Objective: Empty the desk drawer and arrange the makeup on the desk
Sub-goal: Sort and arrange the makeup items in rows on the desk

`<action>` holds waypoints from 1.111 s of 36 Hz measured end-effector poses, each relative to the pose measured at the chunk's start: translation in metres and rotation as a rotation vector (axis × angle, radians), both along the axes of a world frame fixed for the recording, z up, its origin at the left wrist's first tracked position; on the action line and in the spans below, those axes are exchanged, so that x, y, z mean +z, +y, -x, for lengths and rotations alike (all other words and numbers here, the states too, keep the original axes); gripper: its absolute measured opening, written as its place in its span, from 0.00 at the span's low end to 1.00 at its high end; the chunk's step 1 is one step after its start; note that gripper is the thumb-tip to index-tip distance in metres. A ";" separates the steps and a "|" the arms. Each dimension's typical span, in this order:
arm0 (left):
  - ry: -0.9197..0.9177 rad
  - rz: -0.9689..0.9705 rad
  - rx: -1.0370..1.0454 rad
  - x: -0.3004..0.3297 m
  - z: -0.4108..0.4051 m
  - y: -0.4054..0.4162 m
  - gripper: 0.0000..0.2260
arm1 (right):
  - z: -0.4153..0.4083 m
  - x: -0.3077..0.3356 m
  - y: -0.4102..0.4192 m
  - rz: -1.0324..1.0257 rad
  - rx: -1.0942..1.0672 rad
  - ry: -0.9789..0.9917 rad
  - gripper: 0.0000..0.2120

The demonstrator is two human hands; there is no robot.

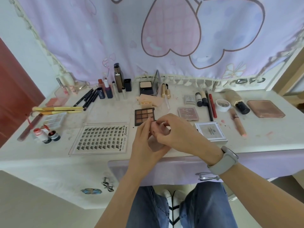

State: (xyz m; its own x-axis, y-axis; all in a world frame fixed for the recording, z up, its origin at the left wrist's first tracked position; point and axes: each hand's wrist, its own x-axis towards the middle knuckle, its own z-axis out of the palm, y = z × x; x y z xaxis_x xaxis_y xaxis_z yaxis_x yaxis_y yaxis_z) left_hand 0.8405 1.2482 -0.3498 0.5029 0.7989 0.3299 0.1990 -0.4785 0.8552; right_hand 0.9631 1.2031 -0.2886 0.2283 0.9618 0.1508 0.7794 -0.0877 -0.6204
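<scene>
Two hands, one nine-pan eyeshadow palette [144, 116], one false-lash tray [100, 138], three yellow-handled brushes [57, 110] (bristles blurred), two eyelash curlers [207, 177].

A pale lilac curtain [82, 38] printed with big pink hearts hangs behind the desk. A reddish-brown door [14, 89] stands at the left, and a grey watch [226, 160] circles one wrist. Blue jeans [205, 206] show below.

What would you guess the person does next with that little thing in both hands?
Probably set it down on a bare patch of the desk: both hands, left hand and right hand, pinch a small pinkish item over the front edge, beside the brown eyeshadow palette.
</scene>
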 end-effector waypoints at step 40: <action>0.544 -0.281 0.051 0.026 0.022 0.014 0.39 | -0.028 -0.001 -0.012 -0.082 -0.241 0.303 0.16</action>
State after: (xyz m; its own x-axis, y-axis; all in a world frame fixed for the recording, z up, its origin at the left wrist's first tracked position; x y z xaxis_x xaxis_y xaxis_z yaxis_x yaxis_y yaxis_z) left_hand 0.8187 1.2626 -0.3240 0.6216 0.7463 0.2382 0.6001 -0.6491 0.4675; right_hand 0.9910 1.1910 -0.2895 0.4918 0.8629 0.1161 0.5227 -0.1860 -0.8320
